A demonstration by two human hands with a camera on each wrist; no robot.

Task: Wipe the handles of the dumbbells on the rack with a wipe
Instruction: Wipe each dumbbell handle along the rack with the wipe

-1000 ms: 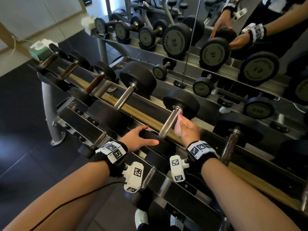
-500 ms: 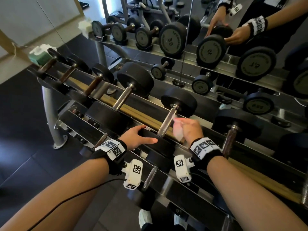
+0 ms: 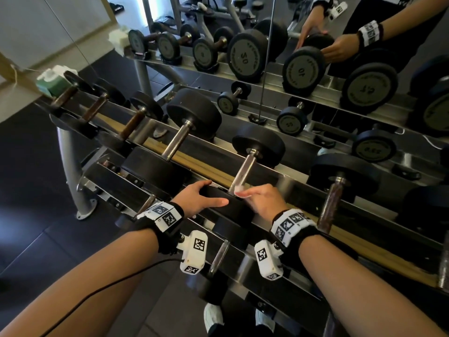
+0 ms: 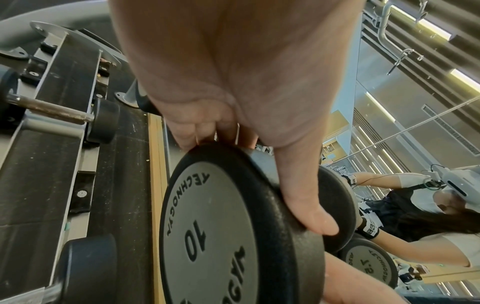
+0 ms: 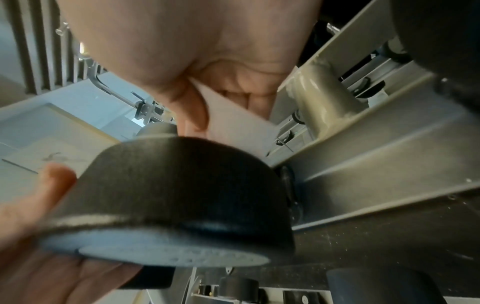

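On the top tier of the rack (image 3: 194, 164) lies a black dumbbell with a steel handle (image 3: 244, 170), its near head marked 10 (image 4: 221, 226). My left hand (image 3: 216, 193) grips that near head, fingers curled over the rim and thumb (image 4: 306, 205) across its edge. My right hand (image 3: 245, 194) pinches a white wipe (image 3: 240, 190) against the lower end of the handle, right by the near head. In the right wrist view the wipe (image 5: 233, 121) sits between thumb and fingers above the black head (image 5: 182, 185).
Several more dumbbells line the rack: a bigger one (image 3: 179, 139) to the left, a rusty-handled one (image 3: 332, 200) to the right, and a small one (image 3: 218, 259) on the lower tier. A green and white wipe box (image 3: 52, 81) stands at the far left end. A mirror (image 3: 269, 57) backs the rack.
My right hand has slid the wipe down the handle from near the far head to the near end. The left hand stays on the near head.
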